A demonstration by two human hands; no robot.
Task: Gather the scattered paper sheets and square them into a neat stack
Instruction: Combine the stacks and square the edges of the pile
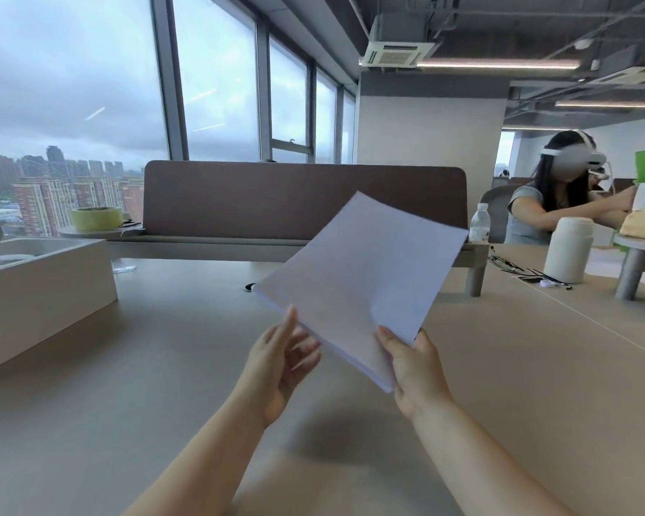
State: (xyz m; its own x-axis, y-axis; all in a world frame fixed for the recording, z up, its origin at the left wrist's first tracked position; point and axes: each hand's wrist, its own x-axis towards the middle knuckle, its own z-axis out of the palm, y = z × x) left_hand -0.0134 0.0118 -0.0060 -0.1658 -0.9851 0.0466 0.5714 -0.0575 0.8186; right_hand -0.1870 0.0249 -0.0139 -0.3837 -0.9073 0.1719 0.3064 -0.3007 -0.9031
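One paper stack [362,288]: right hand [417,370] grip, left hand [280,363] beside.

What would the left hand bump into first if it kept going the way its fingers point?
Most likely the paper stack. The left hand is open, fingers aimed at its near edge, which looks close, though depth is unclear.
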